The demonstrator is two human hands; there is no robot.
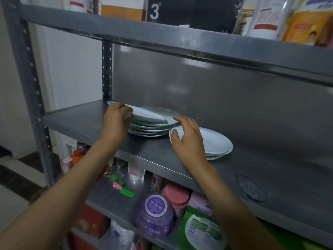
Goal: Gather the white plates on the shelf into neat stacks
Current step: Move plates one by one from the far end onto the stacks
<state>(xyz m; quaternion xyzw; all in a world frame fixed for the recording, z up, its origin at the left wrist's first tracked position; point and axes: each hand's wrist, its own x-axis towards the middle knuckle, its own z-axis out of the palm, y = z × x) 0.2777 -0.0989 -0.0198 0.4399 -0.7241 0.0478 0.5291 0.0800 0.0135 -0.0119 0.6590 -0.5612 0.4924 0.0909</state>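
Two bare forearms reach up from the bottom of the view toward the grey metal shelf (86, 121), and the risks grow with distance along them. Nearest, the right hand (189, 139) lies over the near rim of the short stack (219, 145), fingers spread and only loosely bent, touching rather than clamping; a pull or lift from that light contact could let the top plate skate off the ones under it toward the shelf's front edge, which is close. Farther in, the left hand (116, 118) has its fingers curled round the left rim of the top plate (149, 114) of the tall stack (153, 129). That plate sits tilted and pushed left, its far edge overhanging, so it is held at one side only; if the grip loosens it could tip and knock the plates below, which are themselves a little uneven. The two stacks sit just beside each other, so sliding either sideways may bring rims together and chip them. Below the shelf, bottles and a purple jar (155, 216) would take any falling plate.
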